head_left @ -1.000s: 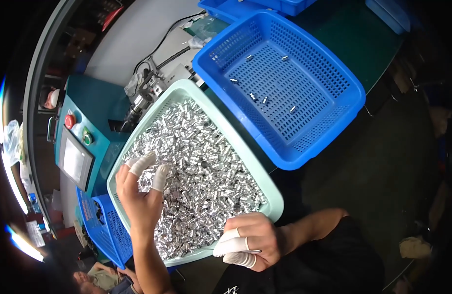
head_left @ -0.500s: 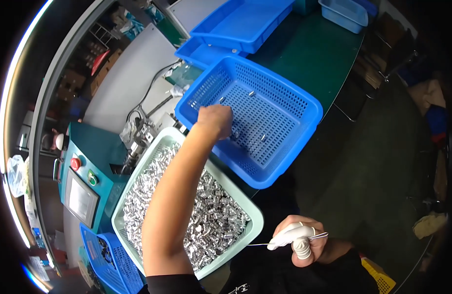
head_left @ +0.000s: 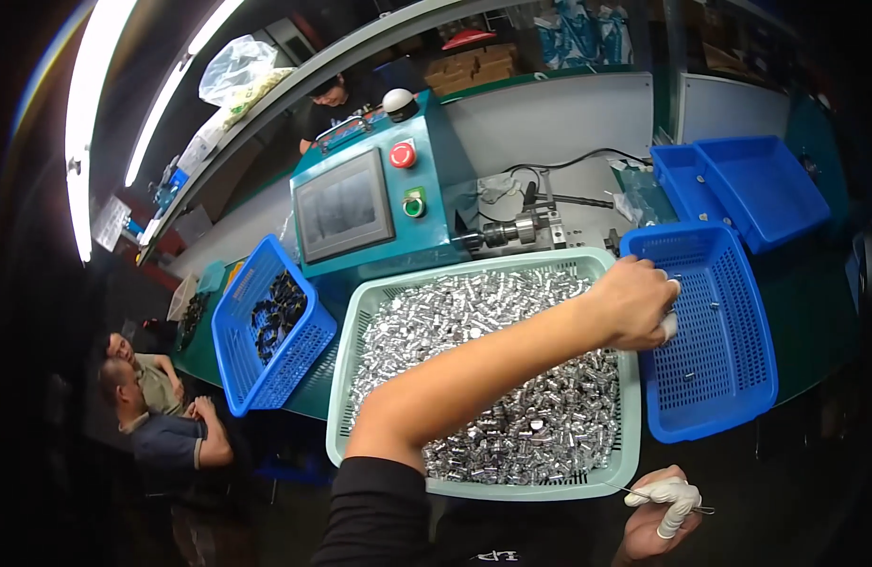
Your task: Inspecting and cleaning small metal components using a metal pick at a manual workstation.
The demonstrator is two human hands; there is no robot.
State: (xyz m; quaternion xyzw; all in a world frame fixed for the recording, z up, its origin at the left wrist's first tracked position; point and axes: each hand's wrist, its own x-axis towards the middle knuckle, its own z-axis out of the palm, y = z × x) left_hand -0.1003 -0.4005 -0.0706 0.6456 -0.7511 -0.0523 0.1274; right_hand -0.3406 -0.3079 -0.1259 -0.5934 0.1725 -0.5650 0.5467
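Observation:
My left arm reaches across a pale green tray (head_left: 340, 397) heaped with small shiny metal cylinders (head_left: 521, 425). At its end, my left hand (head_left: 639, 304) hovers over the left rim of a blue perforated basket (head_left: 717, 421). Its fingers are curled, with white covers on some tips; whatever they hold is hidden. A few metal pieces (head_left: 716, 305) lie scattered in that basket. Low at the right, my right hand (head_left: 661, 518) has white-covered fingers closed round a thin metal wire tool (head_left: 707, 511) with a looped end, its other end pointing toward the tray's corner.
Behind the tray stands a teal machine (head_left: 440, 180) with a screen, red button and metal chuck (head_left: 516, 230). A blue basket of dark parts (head_left: 277, 317) is at left; shallow blue trays (head_left: 767, 189) are at back right. Two people (head_left: 166, 416) sit left, another person (head_left: 332, 99) behind.
The view has swung left, bringing the machine and seated people into sight. My left hand has gone from inside the blue basket to its left rim. My right hand still grips the wire tool.

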